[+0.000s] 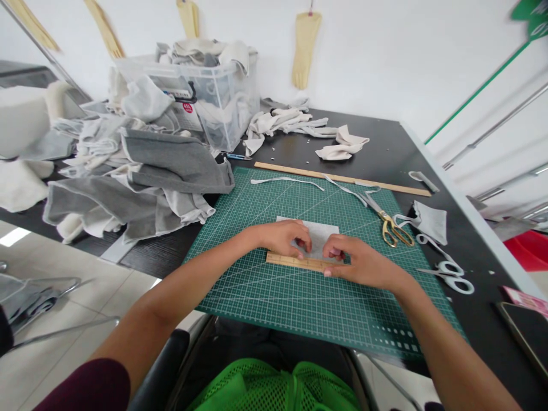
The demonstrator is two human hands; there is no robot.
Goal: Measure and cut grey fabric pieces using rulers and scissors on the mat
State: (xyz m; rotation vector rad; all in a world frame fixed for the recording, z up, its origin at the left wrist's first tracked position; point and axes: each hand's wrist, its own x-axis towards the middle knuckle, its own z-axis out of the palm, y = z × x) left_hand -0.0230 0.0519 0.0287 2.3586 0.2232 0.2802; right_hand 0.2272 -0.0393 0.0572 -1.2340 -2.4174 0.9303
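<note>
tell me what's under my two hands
Partly under the left hand and right hand are a pale grey cloth piece and a short wooden ruler, over the green cutting mat. What lies directly beneath the hands is covered, so it can't be seen.

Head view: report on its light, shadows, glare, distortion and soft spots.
In the head view, light is bright, with a soft shadow on the cutting mat below the right hand; in the head view, a bright patch marks the floor at far left; in the head view, the phone seems edge-stretched, and the green sign looks soft.
</note>
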